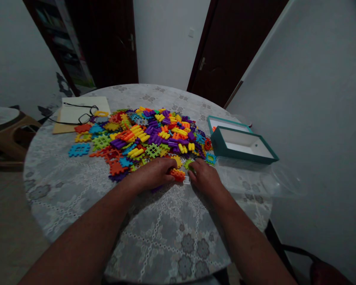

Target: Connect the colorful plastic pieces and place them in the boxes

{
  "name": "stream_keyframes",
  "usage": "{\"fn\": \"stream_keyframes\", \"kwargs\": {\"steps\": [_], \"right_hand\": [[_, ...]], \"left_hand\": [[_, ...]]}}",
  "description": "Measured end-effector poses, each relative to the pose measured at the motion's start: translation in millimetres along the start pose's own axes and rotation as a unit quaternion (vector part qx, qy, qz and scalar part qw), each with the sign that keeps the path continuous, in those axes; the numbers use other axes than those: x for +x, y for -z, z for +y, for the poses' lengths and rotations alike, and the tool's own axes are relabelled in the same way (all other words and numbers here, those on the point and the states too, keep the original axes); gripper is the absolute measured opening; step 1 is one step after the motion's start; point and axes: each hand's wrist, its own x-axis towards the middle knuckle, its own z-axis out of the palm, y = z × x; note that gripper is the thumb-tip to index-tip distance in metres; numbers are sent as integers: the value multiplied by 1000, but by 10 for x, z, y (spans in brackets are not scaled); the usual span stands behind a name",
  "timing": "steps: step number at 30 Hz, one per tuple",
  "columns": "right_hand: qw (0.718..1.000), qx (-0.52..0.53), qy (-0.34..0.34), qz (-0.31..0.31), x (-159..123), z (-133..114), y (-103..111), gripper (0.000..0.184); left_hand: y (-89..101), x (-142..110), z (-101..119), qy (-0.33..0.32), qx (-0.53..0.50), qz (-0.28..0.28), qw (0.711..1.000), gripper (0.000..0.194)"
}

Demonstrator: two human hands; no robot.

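My left hand (157, 173) is at the near edge of a heap of plastic building pieces (154, 138), its fingers closed on an orange-red building block (178, 175). A yellow piece (177, 160) lies just beyond those fingertips. To its right, my right hand (206, 176) is closed at the fingertips around a lime-green building piece (188, 164), partly hidden by the fingers. Between the two hands a white lattice piece (186, 180) shows low on the tablecloth. The heap mixes flat notched lattice pieces with short tube-shaped ones in purple, yellow and orange.
A teal-rimmed box (246, 146) stands at the right, with its teal-edged counterpart (229, 123) behind it. Near it lies a clear plastic container (281, 180). Eyeglasses (84, 118) rest on paper (77, 103) at the left. The round table (162, 233) has a patterned cloth.
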Motion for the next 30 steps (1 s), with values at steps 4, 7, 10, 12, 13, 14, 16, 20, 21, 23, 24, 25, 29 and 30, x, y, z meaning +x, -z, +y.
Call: {"fn": "stream_keyframes", "kwargs": {"steps": [4, 7, 10, 12, 13, 14, 16, 20, 21, 23, 24, 25, 29, 30], "right_hand": [[1000, -3, 3, -3, 9, 9, -39, 20], [998, 42, 17, 50, 8, 33, -62, 15], [975, 176, 56, 121, 4, 58, -55, 13], [945, 290, 73, 129, 1, 59, -44, 16], [930, 341, 72, 118, -1, 54, -41, 18], [916, 382, 69, 102, -3, 45, -40, 20], [897, 432, 65, 68, -9, 19, -42, 22], [890, 444, 94, 38, -32, -29, -25, 25], [890, 442, 107, 34, -40, -35, -15, 25], [886, 444, 132, 20, -51, -38, 5, 24], [884, 447, 138, 15, -55, -38, 12, 23], [881, 452, 138, 15, -57, -38, 17, 22], [880, 459, 116, 30, -56, -53, 23, 25], [879, 463, 108, 29, -55, -59, 22, 26]], "left_hand": [[-16, 7, -20, -1, 8, 5, 1000, 10], [-25, 13, -32, 4, 8, 6, 1000, 9], [-29, 15, -41, -1, 3, 6, 1000, 8], [-30, 11, -42, -2, -3, 5, 1000, 11], [-31, 9, -42, 0, -6, 4, 1000, 11], [-33, 5, -42, 3, -8, 5, 1000, 11], [-40, -2, -39, 11, -12, 10, 1000, 14], [-66, -9, -43, 5, -25, 21, 999, 22], [-73, -7, -48, -4, -26, 20, 999, 21], [-88, 1, -63, -18, -24, 16, 999, 15], [-96, 6, -72, -22, -22, 17, 999, 12], [-103, 10, -82, -23, -20, 20, 999, 10], [-113, 14, -106, -36, 3, 47, 998, 10], [-108, 10, -103, -39, 9, 50, 998, 10]]}}
